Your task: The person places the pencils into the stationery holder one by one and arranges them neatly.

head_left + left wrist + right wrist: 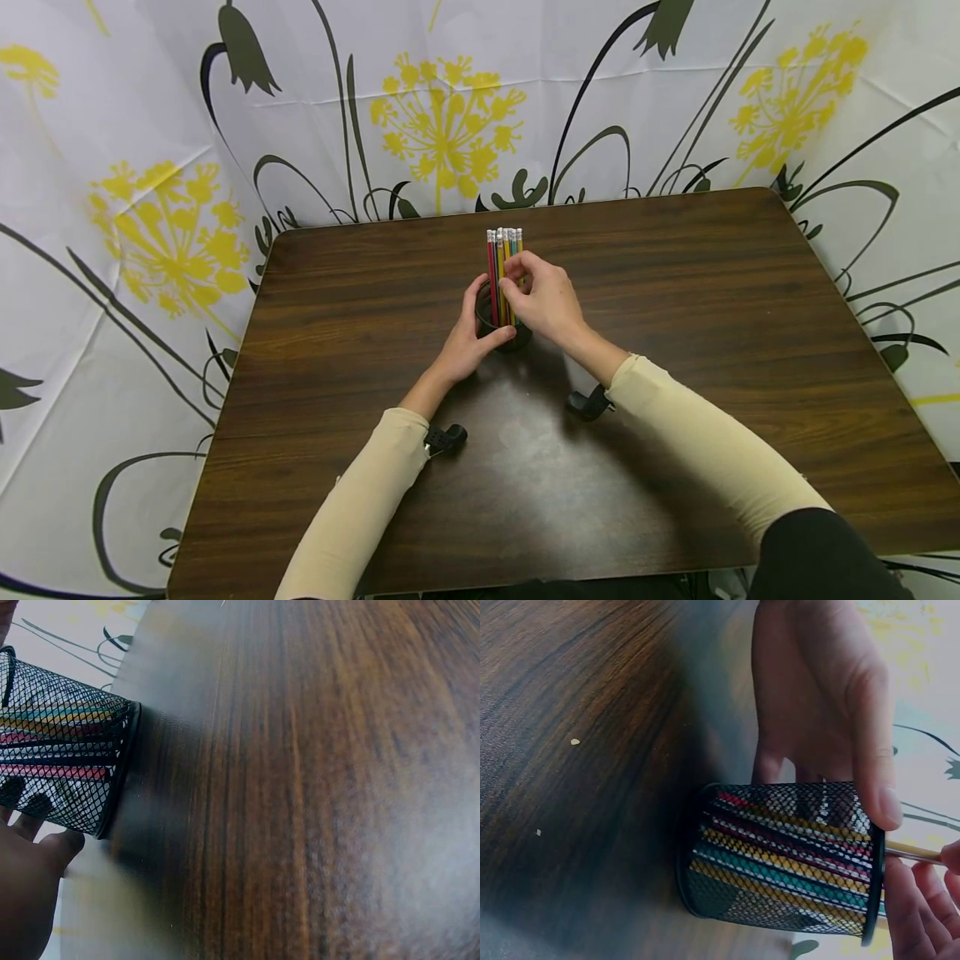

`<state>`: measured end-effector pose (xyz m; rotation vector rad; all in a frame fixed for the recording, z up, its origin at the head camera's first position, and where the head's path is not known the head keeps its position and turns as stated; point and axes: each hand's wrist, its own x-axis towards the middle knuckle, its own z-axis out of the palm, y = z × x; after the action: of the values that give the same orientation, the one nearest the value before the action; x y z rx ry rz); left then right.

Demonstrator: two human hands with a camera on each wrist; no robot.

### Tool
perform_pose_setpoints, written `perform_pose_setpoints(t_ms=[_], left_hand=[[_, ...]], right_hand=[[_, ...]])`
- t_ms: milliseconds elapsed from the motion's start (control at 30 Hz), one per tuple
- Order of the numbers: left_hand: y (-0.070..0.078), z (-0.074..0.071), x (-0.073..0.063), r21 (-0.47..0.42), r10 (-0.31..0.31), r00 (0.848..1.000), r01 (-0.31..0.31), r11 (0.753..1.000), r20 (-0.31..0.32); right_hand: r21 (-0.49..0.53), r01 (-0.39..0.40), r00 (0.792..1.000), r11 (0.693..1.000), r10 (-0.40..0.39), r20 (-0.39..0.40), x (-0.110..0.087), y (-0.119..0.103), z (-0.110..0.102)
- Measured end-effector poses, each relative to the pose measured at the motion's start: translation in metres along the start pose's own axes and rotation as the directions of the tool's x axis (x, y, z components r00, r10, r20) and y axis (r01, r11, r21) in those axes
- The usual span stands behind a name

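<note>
A black mesh pencil cup stands upright on the wooden table, holding several pencils with white eraser ends up. My left hand grips the cup from the left side, its thumb lying over the rim in the right wrist view. In the left wrist view, fingers of that hand wrap the mesh near the base. My right hand is above the rim on the right, pinching a yellow pencil between thumb and fingers. The pencil's lower part goes down inside the cup.
The brown wood-grain table extends around the cup. Behind it hangs a white cloth printed with yellow and dark flowers. Small pale specks lie on the tabletop. Black wrist devices hang beneath both sleeves.
</note>
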<state>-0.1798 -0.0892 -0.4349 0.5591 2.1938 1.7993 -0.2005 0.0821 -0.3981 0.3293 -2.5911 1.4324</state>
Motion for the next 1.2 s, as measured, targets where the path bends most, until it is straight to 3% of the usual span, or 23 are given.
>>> perform_pose_setpoints(t_ms=[200,433,667,1200], left_hand=[[0.0,0.0,-0.001,0.0,-0.007,1.0,0.007,1.0,0.002],[-0.001,0.0,0.0,-0.012,-0.006,1.0,0.006,1.0,0.0],[-0.001,-0.002,0.001,-0.018,0.018,1.0,-0.018,1.0,0.006],[0.0,-0.001,0.0,-0.017,0.01,1.0,-0.01,1.0,0.003]], right_hand=[[-0.05,-0.047,0.999,0.998,0.047,0.012,-0.001,0.0,0.004],[-0.111,-0.077,0.997,0.991,0.075,-0.028,0.002,-0.001,0.008],[-0.168,-0.07,0.994,0.983,0.055,-0.093,0.006,-0.001,0.011],[-0.227,-0.075,0.991,0.971,0.047,-0.128,0.011,-0.001,0.015]])
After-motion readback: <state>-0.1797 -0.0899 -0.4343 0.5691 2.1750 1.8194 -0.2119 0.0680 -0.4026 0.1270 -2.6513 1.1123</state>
